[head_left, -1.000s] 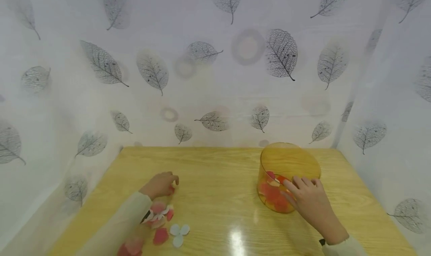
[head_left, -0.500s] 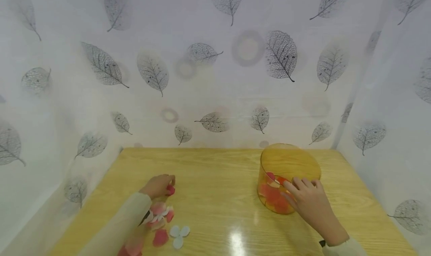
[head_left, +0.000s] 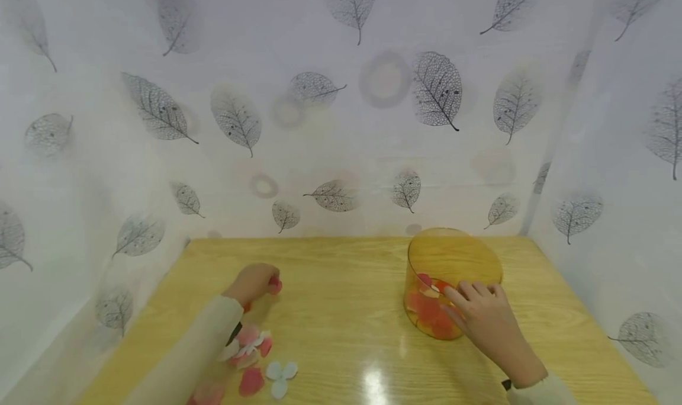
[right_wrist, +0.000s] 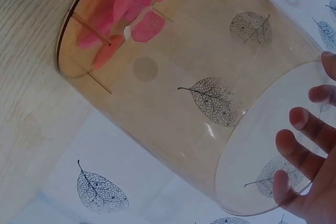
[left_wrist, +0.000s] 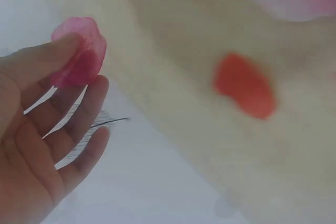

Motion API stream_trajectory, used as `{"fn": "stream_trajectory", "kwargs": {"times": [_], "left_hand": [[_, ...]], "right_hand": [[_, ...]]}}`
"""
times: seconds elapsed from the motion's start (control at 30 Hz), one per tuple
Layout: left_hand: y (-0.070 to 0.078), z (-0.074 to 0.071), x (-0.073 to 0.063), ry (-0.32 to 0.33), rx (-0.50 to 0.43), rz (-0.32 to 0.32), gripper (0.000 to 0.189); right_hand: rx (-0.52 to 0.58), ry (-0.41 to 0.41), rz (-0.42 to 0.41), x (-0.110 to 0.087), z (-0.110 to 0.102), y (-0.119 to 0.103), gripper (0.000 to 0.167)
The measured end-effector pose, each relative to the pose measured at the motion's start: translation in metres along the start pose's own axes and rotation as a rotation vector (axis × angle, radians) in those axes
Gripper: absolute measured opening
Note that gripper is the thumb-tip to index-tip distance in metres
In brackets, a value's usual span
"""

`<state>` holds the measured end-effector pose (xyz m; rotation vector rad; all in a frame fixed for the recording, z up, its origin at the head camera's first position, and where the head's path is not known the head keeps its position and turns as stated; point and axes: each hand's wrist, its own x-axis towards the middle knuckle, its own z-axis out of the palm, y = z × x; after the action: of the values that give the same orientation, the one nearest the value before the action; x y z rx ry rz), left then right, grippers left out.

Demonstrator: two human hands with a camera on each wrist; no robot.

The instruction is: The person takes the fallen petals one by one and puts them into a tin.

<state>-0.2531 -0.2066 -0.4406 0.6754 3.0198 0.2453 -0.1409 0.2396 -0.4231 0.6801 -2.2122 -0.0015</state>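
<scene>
My left hand [head_left: 254, 282] pinches a pink petal [left_wrist: 81, 59] between thumb and fingers, lifted off the table in the left wrist view. Below the hand lies an orange-red petal [left_wrist: 245, 85]. My right hand [head_left: 489, 319] is at the near right rim of a transparent amber cylindrical container [head_left: 418, 275], fingers spread and loosely bent over its mouth; firm contact is hard to tell. Inside at the bottom lie several pink and red petals [right_wrist: 147, 27]. More pink and white petals [head_left: 247, 337] lie beside the left forearm, with a red petal [head_left: 251, 381] nearer.
A white three-lobed petal piece [head_left: 280, 379] lies on the wood-grain table [head_left: 341, 310], left of centre. Further pink petals [head_left: 208, 393] are partly covered by the left sleeve. White walls [head_left: 341, 144] with leaf prints enclose the table's back and sides.
My left hand has picked the pink petal up from the table and raised it slightly, uncovering an orange-red petal beneath. My right hand and the container stay as they were.
</scene>
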Motion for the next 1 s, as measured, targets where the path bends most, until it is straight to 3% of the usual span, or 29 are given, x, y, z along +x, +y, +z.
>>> {"fn": "stream_trajectory", "kwargs": {"times": [0.13, 0.27, 0.63, 0.8, 1.0], "left_hand": [[0.019, -0.017, 0.015, 0.081, 0.031, 0.043, 0.018], [0.05, -0.032, 0.03, 0.161, 0.026, 0.103, 0.015], [0.162, -0.066, 0.073, 0.364, 0.048, 0.335, 0.013], [0.209, -0.076, 0.087, 0.376, 0.069, 0.374, 0.015], [0.246, -0.07, 0.107, 0.295, 0.077, 0.372, 0.014]], "right_hand": [[0.0, 0.007, -0.003, 0.0, 0.0, 0.001, 0.056], [-0.003, 0.004, -0.002, 0.001, -0.001, 0.001, 0.056], [-0.007, 0.017, -0.009, -0.001, -0.002, 0.0, 0.056], [-0.002, 0.023, -0.009, -0.001, 0.0, 0.0, 0.056], [-0.013, 0.027, -0.009, -0.001, 0.0, 0.0, 0.056]]}}
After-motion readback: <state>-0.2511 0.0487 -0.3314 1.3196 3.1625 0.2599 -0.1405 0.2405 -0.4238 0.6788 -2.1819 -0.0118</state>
